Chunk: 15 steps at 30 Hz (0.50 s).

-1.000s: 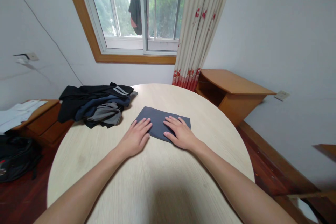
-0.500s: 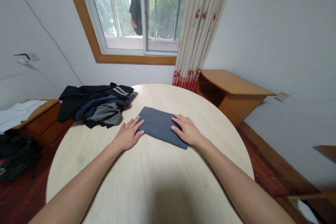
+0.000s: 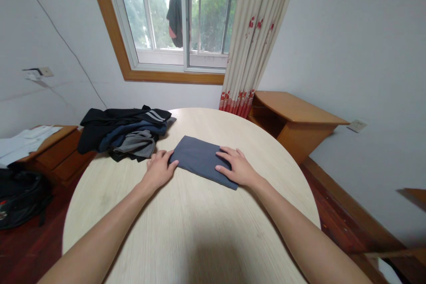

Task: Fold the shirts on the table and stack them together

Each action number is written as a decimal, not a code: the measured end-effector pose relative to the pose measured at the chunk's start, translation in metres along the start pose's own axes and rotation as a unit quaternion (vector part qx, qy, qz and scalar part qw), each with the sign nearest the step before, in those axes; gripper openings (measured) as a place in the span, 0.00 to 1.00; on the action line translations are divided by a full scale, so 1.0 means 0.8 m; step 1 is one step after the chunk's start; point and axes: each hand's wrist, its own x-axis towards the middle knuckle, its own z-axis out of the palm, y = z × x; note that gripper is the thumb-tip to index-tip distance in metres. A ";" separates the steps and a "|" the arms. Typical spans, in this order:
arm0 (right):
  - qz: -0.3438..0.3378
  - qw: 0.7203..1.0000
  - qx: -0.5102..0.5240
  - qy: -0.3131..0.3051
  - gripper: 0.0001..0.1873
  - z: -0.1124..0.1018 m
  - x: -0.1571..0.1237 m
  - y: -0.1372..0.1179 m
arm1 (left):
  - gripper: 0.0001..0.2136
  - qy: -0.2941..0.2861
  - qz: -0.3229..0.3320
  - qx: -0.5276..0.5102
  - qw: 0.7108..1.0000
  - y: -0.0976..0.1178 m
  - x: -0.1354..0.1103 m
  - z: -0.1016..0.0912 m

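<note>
A dark blue-grey folded garment (image 3: 198,156) lies flat on the round pale wooden table (image 3: 159,235), its long side slanting down to the right. My left hand (image 3: 159,168) is at the garment's left end, thumb and forefinger apart and touching its edge, the other fingers bent a little on the tabletop side. Over the right end rests my right hand (image 3: 238,166), open, fingers spread on the cloth and palm down. What kind of garment it is cannot be made out in its folded form.
Left of my left hand, a heap of black, navy and grey clothes (image 3: 124,131) sits at the table's edge. Beyond stand a wooden desk (image 3: 299,108), a curtain (image 3: 256,40) and a window. A drawer cabinet (image 3: 63,155) and a black backpack (image 3: 23,195) are at the left.
My left hand has slid slightly left, from on top of the garment to its left edge, and its fingers have drawn in. The right hand stays nearly in place on the cloth.
</note>
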 end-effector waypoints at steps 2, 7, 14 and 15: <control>-0.058 0.998 0.022 -0.026 0.34 0.001 -0.001 -0.013 | 0.23 0.024 0.028 -0.019 0.999 -0.003 0.001 -0.001; -0.097 0.992 0.031 -0.079 0.41 0.012 0.003 -0.018 | 0.22 0.062 0.071 -0.060 0.994 -0.003 0.001 0.000; -0.012 0.999 -0.013 -0.050 0.37 0.014 0.016 0.043 | 0.22 0.026 0.096 -0.077 0.992 -0.003 -0.004 0.010; 0.011 0.999 -0.022 -0.042 0.37 0.013 0.018 0.057 | 0.22 0.011 0.093 -0.071 0.993 -0.003 -0.005 0.011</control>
